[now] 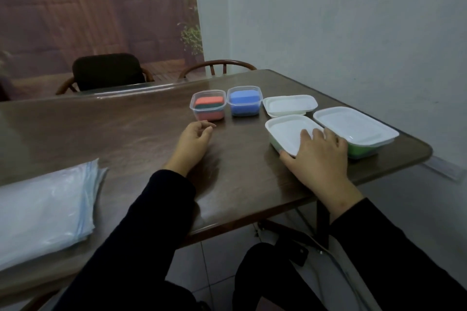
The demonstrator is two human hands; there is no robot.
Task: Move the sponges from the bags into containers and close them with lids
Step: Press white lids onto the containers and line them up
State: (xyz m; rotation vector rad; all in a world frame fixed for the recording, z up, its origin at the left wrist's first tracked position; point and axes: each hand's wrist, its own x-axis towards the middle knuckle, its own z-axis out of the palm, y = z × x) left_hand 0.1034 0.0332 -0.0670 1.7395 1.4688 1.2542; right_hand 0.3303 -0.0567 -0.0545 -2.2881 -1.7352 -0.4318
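Brown and glossy, the wooden table (141, 139) stands against a pale grey wall, with two chairs behind its far edge.

At 8 o'clock, closest to you, lies the flat stack of emptied plastic bags (43, 209); I see no sponge left in it. Your right hand (317, 156) rests at 3 o'clock with the fingers straight and spread on the white lid (288, 134) of the near green container (274, 142), and the thumb lies along the near rim. It grips nothing, it only presses. To do this step well, I think you should push flat along each edge and each corner in turn, because the near corner looks to me not fully seated. Just beside it to the right, the second green container (364, 150) already carries its lid.

Your left hand (194, 137), near the centre, is relaxed with loosely bent fingers and holds nothing. Beyond it, at 12 o'clock, the clear container with the orange sponge (209, 103) and the one with the blue sponge (243, 100) are uncovered. The spare white lids (290, 105) wait just right of them.
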